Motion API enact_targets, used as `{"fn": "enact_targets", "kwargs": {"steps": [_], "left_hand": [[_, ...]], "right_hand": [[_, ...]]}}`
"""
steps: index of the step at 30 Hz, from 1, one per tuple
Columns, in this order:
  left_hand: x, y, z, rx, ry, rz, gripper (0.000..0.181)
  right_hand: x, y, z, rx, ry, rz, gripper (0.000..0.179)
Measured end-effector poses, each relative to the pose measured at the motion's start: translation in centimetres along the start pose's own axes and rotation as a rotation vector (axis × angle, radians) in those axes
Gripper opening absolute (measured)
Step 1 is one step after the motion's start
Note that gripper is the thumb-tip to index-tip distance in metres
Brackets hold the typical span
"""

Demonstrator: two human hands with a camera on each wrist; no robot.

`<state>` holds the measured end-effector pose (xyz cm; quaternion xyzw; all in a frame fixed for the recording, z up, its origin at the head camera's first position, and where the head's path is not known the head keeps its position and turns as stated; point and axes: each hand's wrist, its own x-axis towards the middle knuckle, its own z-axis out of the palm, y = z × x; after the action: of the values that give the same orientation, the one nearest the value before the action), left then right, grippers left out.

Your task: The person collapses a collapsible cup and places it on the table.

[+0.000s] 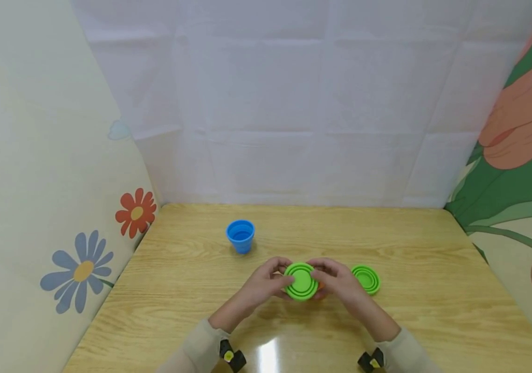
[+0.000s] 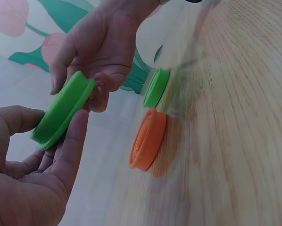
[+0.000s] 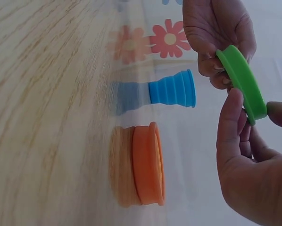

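Note:
Between my two hands is a green collapsible cup (image 1: 301, 281), folded flat into rings and raised above the table. My left hand (image 1: 263, 284) pinches its left edge between thumb and fingers. On the opposite edge, my right hand (image 1: 340, 282) grips it the same way. An orange collapsible cup (image 3: 148, 165), also folded down, sits on the table below; the head view has it mostly hidden behind the right hand. Just right of that hand lies a second flattened green cup (image 1: 365, 280).
Farther back and to the left, a blue collapsible cup (image 1: 240, 235) stands upright, pulled out to full height. The wooden table (image 1: 191, 290) meets a white cloth (image 1: 256, 114) at the back. Flower-patterned panels (image 1: 60, 171) rise along both sides.

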<state>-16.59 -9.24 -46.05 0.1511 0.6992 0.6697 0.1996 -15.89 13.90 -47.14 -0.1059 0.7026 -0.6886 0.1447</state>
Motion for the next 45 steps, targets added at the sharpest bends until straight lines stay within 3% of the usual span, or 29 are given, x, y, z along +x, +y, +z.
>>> {"fn": "enact_targets", "kwargs": {"steps": [7, 14, 17, 19, 25, 30, 37, 45], "left_hand": [[-0.2, 0.2, -0.4, 0.068, 0.054, 0.079, 0.038], [-0.2, 0.3, -0.5, 0.265, 0.112, 0.268, 0.032], [-0.3, 0.3, -0.3, 0.373, 0.123, 0.396, 0.029], [-0.3, 0.3, -0.2, 0.454, 0.124, 0.513, 0.029], [-0.3, 0.1, -0.2, 0.792, 0.172, 0.854, 0.035], [0.0, 0.0, -0.1, 0.981, 0.177, 1.031, 0.033], [0.3, 0.1, 0.3, 1.211, 0.147, 1.188, 0.026], [0.6, 0.0, 0.6, 1.381, 0.139, 1.279, 0.026]], "right_hand": [[0.1, 0.2, -0.2, 0.045, 0.069, 0.041, 0.044], [0.1, 0.3, -0.3, 0.104, 0.060, 0.082, 0.050], [0.0, 0.1, -0.4, 0.136, 0.045, 0.103, 0.050], [0.0, 0.1, -0.4, 0.162, 0.041, 0.118, 0.048], [0.0, -0.1, -0.5, 0.202, 0.008, 0.135, 0.044], [0.0, -0.4, -0.6, 0.221, -0.012, 0.135, 0.045], [0.1, -0.6, -0.5, 0.258, -0.009, 0.139, 0.043], [0.0, -0.6, -0.6, 0.211, -0.015, 0.132, 0.052]]}}
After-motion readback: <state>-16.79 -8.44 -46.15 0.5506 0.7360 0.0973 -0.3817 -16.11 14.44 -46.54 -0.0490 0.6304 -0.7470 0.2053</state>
